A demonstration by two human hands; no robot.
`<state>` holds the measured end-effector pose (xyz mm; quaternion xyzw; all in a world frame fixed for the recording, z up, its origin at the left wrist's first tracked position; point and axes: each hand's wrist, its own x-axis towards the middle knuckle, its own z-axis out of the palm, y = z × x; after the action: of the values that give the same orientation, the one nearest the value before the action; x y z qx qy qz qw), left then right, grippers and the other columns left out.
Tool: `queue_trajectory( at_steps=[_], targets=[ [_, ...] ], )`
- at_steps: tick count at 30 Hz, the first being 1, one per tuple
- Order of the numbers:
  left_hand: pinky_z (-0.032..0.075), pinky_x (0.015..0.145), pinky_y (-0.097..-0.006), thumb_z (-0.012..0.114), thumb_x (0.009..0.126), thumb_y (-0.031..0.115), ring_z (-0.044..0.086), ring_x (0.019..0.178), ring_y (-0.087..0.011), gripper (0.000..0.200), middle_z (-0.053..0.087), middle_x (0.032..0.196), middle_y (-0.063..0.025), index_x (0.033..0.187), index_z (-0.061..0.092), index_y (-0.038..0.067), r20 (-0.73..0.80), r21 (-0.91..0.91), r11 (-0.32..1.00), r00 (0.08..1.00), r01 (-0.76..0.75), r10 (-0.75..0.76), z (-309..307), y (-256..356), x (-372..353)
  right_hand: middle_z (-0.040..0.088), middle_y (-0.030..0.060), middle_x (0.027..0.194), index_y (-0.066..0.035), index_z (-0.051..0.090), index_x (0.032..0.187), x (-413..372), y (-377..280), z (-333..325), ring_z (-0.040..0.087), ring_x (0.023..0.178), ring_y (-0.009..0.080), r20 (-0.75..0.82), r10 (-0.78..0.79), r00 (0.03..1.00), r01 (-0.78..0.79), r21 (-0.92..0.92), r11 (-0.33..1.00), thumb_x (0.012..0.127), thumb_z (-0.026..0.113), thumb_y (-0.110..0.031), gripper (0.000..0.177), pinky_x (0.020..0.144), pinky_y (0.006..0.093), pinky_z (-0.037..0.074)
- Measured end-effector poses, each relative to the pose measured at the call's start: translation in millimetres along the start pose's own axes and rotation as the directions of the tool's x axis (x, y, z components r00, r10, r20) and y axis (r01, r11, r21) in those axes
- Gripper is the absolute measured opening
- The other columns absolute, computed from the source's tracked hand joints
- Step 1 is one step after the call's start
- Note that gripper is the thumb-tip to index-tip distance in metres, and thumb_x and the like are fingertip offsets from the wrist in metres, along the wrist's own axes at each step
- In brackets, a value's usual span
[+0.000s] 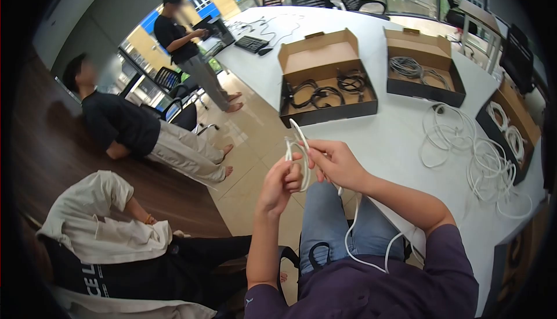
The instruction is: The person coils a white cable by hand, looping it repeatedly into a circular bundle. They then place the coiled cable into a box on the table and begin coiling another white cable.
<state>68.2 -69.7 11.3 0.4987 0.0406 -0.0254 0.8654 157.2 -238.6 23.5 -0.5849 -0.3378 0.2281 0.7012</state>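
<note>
A white cable [304, 174] is looped between my two hands, above my lap near the table's edge. My left hand [282, 183] is closed on the looped part, with the cable standing up past the fingertips. To its right, my right hand [332, 161] pinches the same cable between thumb and fingers. The rest of the cable hangs down over my jeans and shirt in loose curves. Beyond my hands, an open box [331, 114] on the table holds several coiled black cables [328, 97].
A second open box [426, 92] holds grey cables [407, 67]. Loose white cables [445, 136] lie on the white table [400, 139], beside a third box [492, 123] with white coils. A keyboard [252, 44] sits farther back. Three people are at the left, one seated close beside me.
</note>
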Motion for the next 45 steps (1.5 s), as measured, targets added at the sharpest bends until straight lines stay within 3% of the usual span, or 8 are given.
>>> queue_trajectory(
  at_steps=[5, 7, 14, 17, 22, 28, 40, 45],
  targets=[
    [0.025, 0.047, -0.0186, 0.034, 0.100, 0.044, 0.029, 0.052, -0.0032, 0.046, 0.036, 0.065, 0.0063, 0.115, 0.051, 0.004, -0.154, -0.213, 0.976, 0.985, 0.050, -0.084, 5.4, -12.7, -5.1, 0.064, 0.0182, 0.076, -0.002, 0.057, 0.123, -0.7, 25.1, 18.5, 0.066, 0.065, 0.0292, 0.202, -0.319, 0.926, 0.377, -0.481, 0.792, 0.090, 0.053, -0.008, 0.033, 0.058, 0.0362, 0.051],
    [0.025, 0.046, -0.0183, 0.032, 0.100, 0.051, 0.029, 0.051, -0.0026, 0.051, 0.039, 0.065, 0.0068, 0.114, 0.051, 0.006, -0.210, -0.164, 0.986, 0.977, 0.012, -0.046, -1.8, -19.2, -11.1, 0.064, 0.0187, 0.078, -0.003, 0.058, 0.122, -7.7, 20.9, 27.7, 0.065, 0.071, 0.0341, 0.244, -0.241, 0.939, 0.341, -0.590, 0.732, 0.088, 0.056, -0.008, 0.034, 0.064, 0.0407, 0.051],
    [0.023, 0.045, -0.0191, 0.042, 0.100, 0.043, 0.029, 0.050, -0.0027, 0.030, 0.039, 0.064, 0.0082, 0.098, 0.052, 0.015, -0.434, -0.059, 0.968, 0.880, -0.243, 0.194, -34.4, -57.0, -22.0, 0.063, 0.0191, 0.078, -0.007, 0.052, 0.132, -17.9, 33.0, 49.2, 0.063, 0.068, 0.0359, 0.377, -0.239, 0.895, 0.442, -0.681, 0.584, 0.085, 0.059, -0.007, 0.047, 0.061, 0.0425, 0.049],
    [0.025, 0.046, -0.0195, 0.042, 0.100, 0.040, 0.032, 0.052, -0.0028, 0.027, 0.040, 0.066, 0.0071, 0.090, 0.049, 0.015, -0.555, 0.127, 0.940, 0.762, -0.317, 0.333, -24.2, -49.9, -26.6, 0.063, 0.0196, 0.077, -0.006, 0.048, 0.136, -22.9, 37.6, 57.6, 0.062, 0.066, 0.0368, 0.370, -0.340, 0.865, 0.495, -0.510, 0.704, 0.084, 0.061, -0.007, 0.053, 0.061, 0.0427, 0.048],
    [0.028, 0.050, -0.0207, 0.039, 0.101, 0.035, 0.034, 0.055, -0.0047, 0.027, 0.039, 0.066, 0.0044, 0.085, 0.042, 0.014, -0.494, 0.219, 0.817, 0.662, -0.534, 0.564, -19.2, -19.6, -41.7, 0.059, 0.0079, 0.060, 0.000, 0.057, 0.115, -34.6, 44.3, 47.1, 0.057, 0.054, 0.0143, 0.517, 0.063, 0.853, 0.106, -0.290, 0.951, 0.089, 0.056, -0.009, 0.028, 0.054, 0.0301, 0.045],
    [0.030, 0.055, -0.0244, 0.032, 0.103, 0.026, 0.031, 0.058, -0.0101, 0.021, 0.033, 0.061, 0.0023, 0.089, 0.039, 0.013, -0.306, 0.062, 0.656, 0.611, -0.752, 0.730, -8.4, 9.7, -54.7, 0.060, 0.0010, 0.066, 0.000, 0.059, 0.102, -25.2, 58.1, 14.5, 0.056, 0.056, 0.0071, 0.766, 0.354, 0.537, -0.187, -0.302, 0.935, 0.095, 0.053, -0.015, 0.018, 0.054, 0.0234, 0.045],
    [0.019, 0.042, -0.0209, 0.026, 0.105, 0.031, 0.019, 0.043, -0.0050, 0.026, 0.024, 0.052, 0.0071, 0.095, 0.044, 0.014, -0.267, -0.462, 0.559, 0.709, -0.689, 0.653, -19.9, 50.1, -90.0, 0.059, 0.0023, 0.069, 0.001, 0.058, 0.101, -23.9, 50.7, -36.6, 0.056, 0.058, 0.0091, 0.811, 0.559, 0.173, -0.507, -0.413, 0.757, 0.098, 0.050, -0.015, 0.018, 0.056, 0.0241, 0.046],
    [0.018, 0.041, -0.0218, 0.024, 0.105, 0.031, 0.019, 0.042, -0.0051, 0.027, 0.025, 0.052, 0.0065, 0.095, 0.041, 0.014, -0.112, -0.539, 0.544, 0.695, -0.642, 0.710, -37.0, 77.0, -110.6, 0.054, 0.0041, 0.067, 0.005, 0.057, 0.103, -28.4, 91.8, -96.6, 0.048, 0.054, 0.0110, 0.927, 0.299, 0.226, -0.743, -0.035, 0.668, 0.097, 0.052, -0.017, 0.023, 0.053, 0.0279, 0.041]
  ],
)
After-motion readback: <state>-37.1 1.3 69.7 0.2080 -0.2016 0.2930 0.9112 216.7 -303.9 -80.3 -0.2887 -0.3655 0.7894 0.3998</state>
